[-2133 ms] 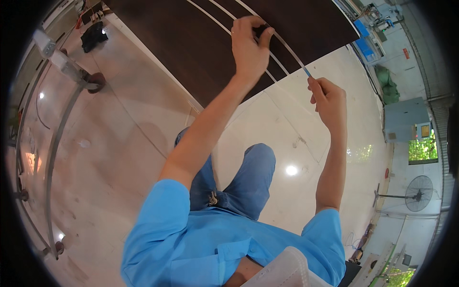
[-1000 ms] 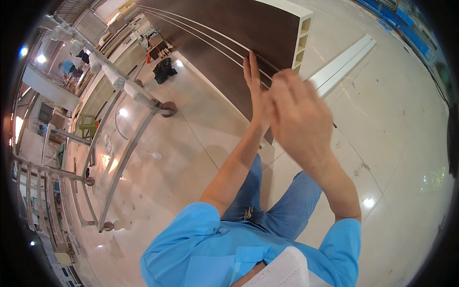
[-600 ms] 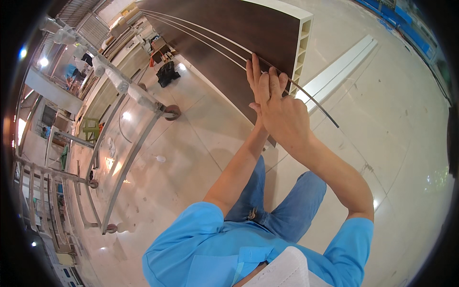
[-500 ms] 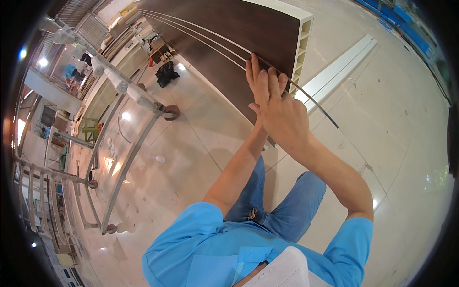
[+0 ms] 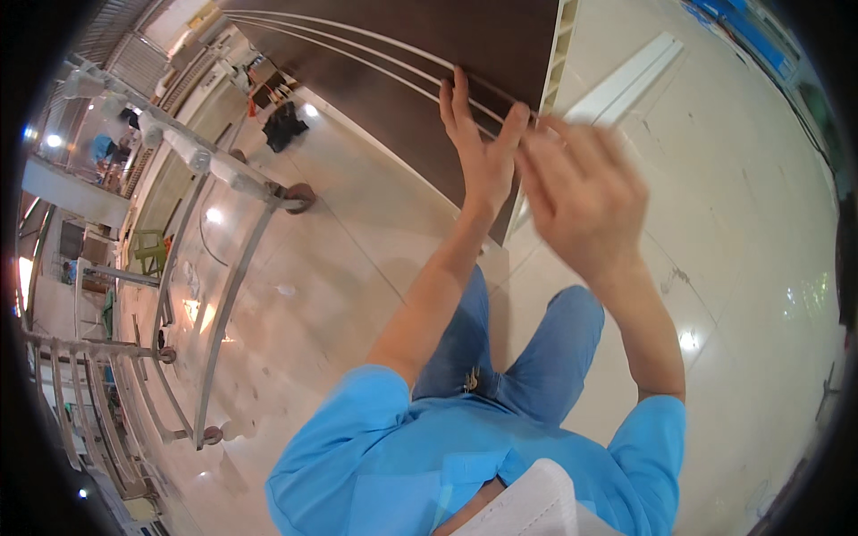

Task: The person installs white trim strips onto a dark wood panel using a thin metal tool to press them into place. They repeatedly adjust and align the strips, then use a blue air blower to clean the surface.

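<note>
A dark brown panel (image 5: 384, 31) with light lines along its length lies ahead of me. My left hand (image 5: 487, 170) rests at its near end, fingers stretched out and thumb apart, the fingertips touching the panel beside the lines. Close by, at the panel's right end edge, is my right hand (image 5: 585, 192), smeared by motion. Its fingers look bent, but whether they grip anything does not show. The thin dark strip cannot be made out beyond the panel's edge.
A long white board (image 5: 630, 80) lies on the tiled floor to the right of the panel. On the left stands a metal frame cart (image 5: 237, 295) on casters, its upper bar wrapped in plastic. A black bag (image 5: 284, 127) sits on the floor farther back.
My hands were stacked on the panel and have come apart, the right one moving right and off the left. The dark strip that stuck out past the panel's edge no longer shows there.
</note>
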`<state>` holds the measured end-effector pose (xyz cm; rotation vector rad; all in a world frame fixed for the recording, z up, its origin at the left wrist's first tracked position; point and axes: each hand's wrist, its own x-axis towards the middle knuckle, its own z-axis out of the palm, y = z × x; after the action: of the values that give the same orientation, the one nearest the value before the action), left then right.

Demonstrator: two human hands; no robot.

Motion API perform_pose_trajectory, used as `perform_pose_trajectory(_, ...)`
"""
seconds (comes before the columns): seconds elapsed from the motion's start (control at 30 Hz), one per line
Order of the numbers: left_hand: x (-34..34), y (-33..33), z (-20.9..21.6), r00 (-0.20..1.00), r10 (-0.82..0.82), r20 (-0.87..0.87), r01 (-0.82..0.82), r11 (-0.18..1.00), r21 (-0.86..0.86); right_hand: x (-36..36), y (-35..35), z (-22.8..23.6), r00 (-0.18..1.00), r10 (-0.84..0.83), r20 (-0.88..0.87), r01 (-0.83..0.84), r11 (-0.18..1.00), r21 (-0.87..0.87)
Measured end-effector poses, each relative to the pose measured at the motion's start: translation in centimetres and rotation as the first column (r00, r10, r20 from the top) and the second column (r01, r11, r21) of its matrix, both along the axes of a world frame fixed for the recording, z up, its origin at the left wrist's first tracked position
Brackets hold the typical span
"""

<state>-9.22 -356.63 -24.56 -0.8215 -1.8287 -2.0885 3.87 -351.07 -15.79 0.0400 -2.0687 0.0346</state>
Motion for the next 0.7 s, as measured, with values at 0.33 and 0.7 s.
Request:
perform_pose_trajectory(0.33, 0.3, -1.7, -0.4, 0.991, -0.111, 0.069, 0.111, 0.994, 0.002, 1.9, 1.6, -0.7, 0.845, -0.153, 0.513, 0.288, 0.938, -0.193)
perform_pose_trajectory(0.7, -2.1, -4.4, 1.2, 0.965, -0.154, -0.214, 0.179, 0.978, 0.103, 11.3, 0.1, -7.4, 0.978, 0.135, 0.157, 0.140, 0.127, -0.982)
